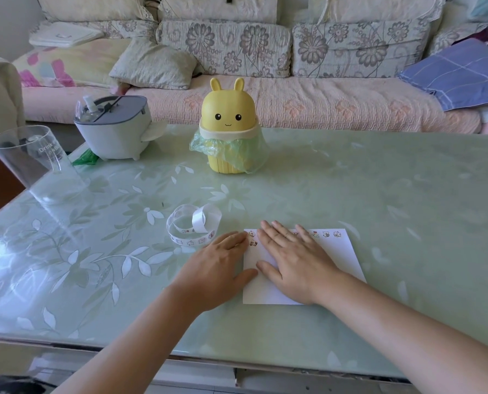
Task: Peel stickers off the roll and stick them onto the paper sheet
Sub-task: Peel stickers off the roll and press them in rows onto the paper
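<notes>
**A:** A living room, with a pale green, leaf-patterned counter (350, 180) in front of a floral sofa (294, 103). What are the hands doing?

**B:** Neither grip is closed on anything. The right hand (296, 260) lies palm down on the paper sheet (342, 257) with its fingers straight and spread. I'd say it is pinning the sheet so it can't slide on the slick top. The left hand (220, 268) is flat too. Its fingertips are at the sheet's left edge, its thumb touches that edge lower down, and its palm rests on the counter.

**A:** Is it smoothing something?

**B:** Probably. A sticker (253, 243) sits just beside those fingertips and seems to begin a second line. A row of stickers (326, 234) runs along the far edge, partly under the right fingers. Most of the sheet is bare, so there is plenty left to do.

**A:** And the roll?

**B:** The sticker roll (193, 227) lies loosely uncoiled just left of the sheet and near the left hand, so it is easy to reach for the next peel.

**A:** What's farther out?

**B:** A yellow rabbit-eared bin (227, 129) with a green liner stands mid-counter, and a grey container (114, 129) is to its left. A clear cup (35, 163) is at the left edge, and a blue cushion (458, 72) is on the sofa.
</notes>
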